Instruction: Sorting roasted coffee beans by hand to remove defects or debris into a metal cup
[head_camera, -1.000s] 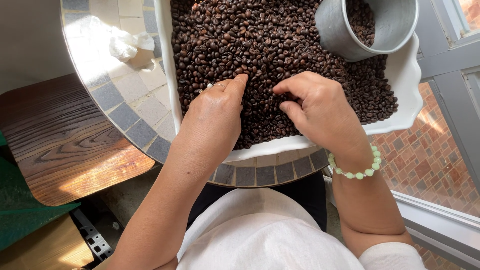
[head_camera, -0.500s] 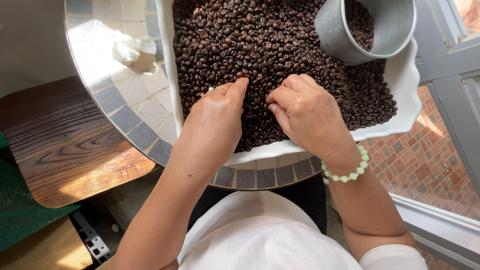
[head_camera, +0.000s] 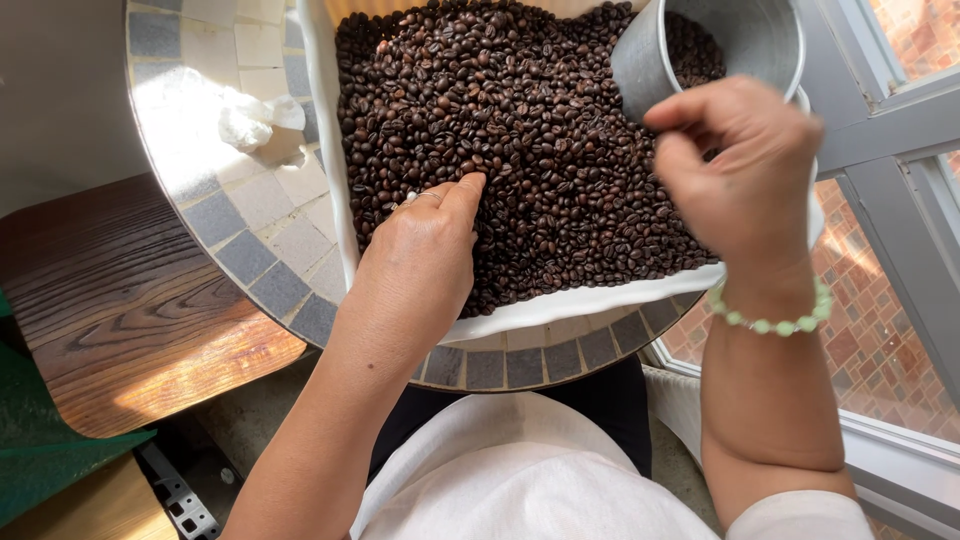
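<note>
A white tray (head_camera: 590, 300) on a round tiled table holds a thick layer of dark roasted coffee beans (head_camera: 500, 120). My left hand (head_camera: 420, 255) rests on the beans near the tray's front, fingers curled, a ring on one finger. My right hand (head_camera: 745, 170) is raised above the tray's right side, fingers pinched together just in front of a grey metal cup (head_camera: 700, 50). The cup lies tilted in the tray's far right corner with beans inside. Whether a bean sits between the pinched fingers cannot be seen. A green bead bracelet (head_camera: 770, 322) circles my right wrist.
The round mosaic table (head_camera: 250, 230) has a crumpled white tissue (head_camera: 250, 120) left of the tray. A wooden bench (head_camera: 130, 310) lies lower left. A window frame (head_camera: 880, 130) and brick paving beyond it fill the right side.
My right hand has lifted off the beans and moved right and up to the cup's mouth. My left hand stays on the beans.
</note>
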